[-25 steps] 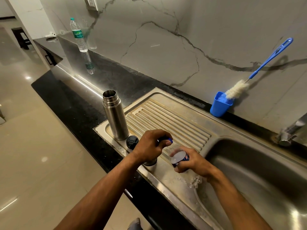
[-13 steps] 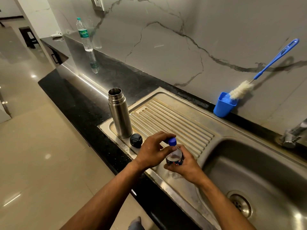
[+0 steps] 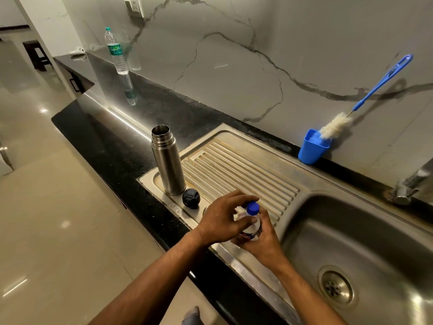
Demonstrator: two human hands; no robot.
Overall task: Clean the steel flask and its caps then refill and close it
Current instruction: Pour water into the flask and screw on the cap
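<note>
1. The left hand (image 3: 219,218) has its fingers curled beside the blue cap (image 3: 253,208) of a small clear bottle (image 3: 251,227), the thumb pressed against the bottle's neck just under the cap.
2. The right hand (image 3: 262,240) wraps its fingers around the body of the same bottle and holds it upright above the front edge of the draining board (image 3: 246,170).
3. Just left of the hands, a black round cap (image 3: 191,198) lies on the flat rim of the draining board.
4. The steel flask (image 3: 167,160) stands upright and uncapped just behind that black cap, at the board's left corner.
5. The sink (image 3: 375,242) lies to the right, its drain (image 3: 335,288) in view, with a tap (image 3: 407,186) at its back edge.
6. A blue cup (image 3: 312,148) stands against the wall behind the board, holding a long bottle brush (image 3: 365,97) that leans on the wall.
7. Farther left, a plastic water bottle (image 3: 116,51) stands on the dark bench (image 3: 121,141).
</note>
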